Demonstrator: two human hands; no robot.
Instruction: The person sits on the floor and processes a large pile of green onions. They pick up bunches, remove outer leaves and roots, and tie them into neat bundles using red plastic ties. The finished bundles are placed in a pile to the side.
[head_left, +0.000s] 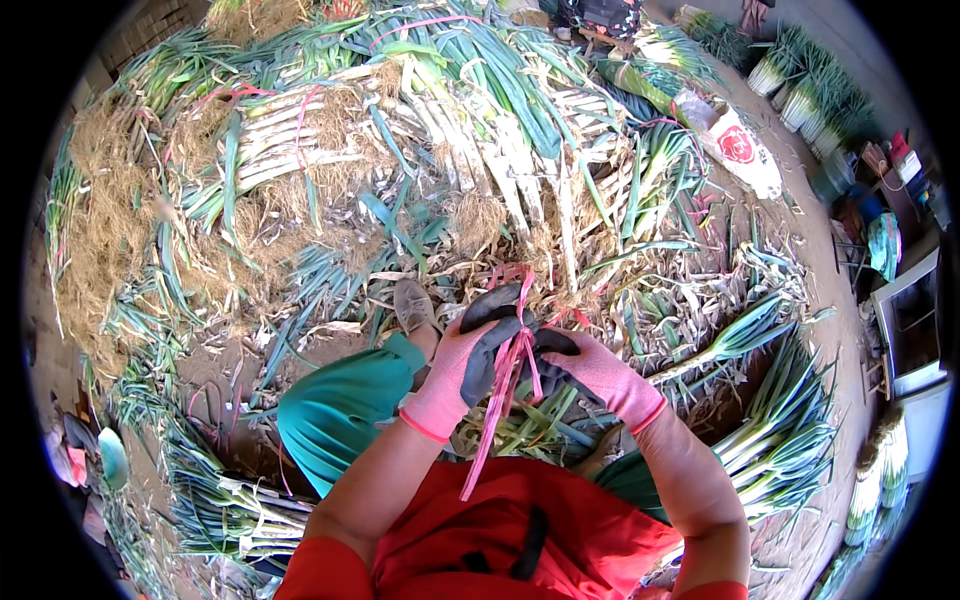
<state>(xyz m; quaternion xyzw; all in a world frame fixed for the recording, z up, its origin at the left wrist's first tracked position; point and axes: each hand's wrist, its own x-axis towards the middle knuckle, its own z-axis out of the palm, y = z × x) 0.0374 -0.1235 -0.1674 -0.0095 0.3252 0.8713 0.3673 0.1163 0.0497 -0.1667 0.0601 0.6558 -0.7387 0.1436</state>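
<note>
Both hands wear pink knit gloves with dark coated fingers and meet in front of the lap. My left hand (466, 356) is closed on a bundle of pink plastic twine (504, 375), whose loose ends hang down over the red clothing. My right hand (592, 367) has its fingers bent at the knot side of the same twine; whether it grips a strand is partly hidden by the dark fingertips. Beyond the hands lie long green onions (465, 150) with white stalks and brown roots, some bundles bound with pink ties.
Trimmed onions (780, 442) are piled at the right, and another pile (240, 517) lies at the lower left. One stalk (712, 352) lies beside my right hand. Dry leaves litter the ground. A printed white sack (739, 150) and upright bundles (802, 105) stand farther right.
</note>
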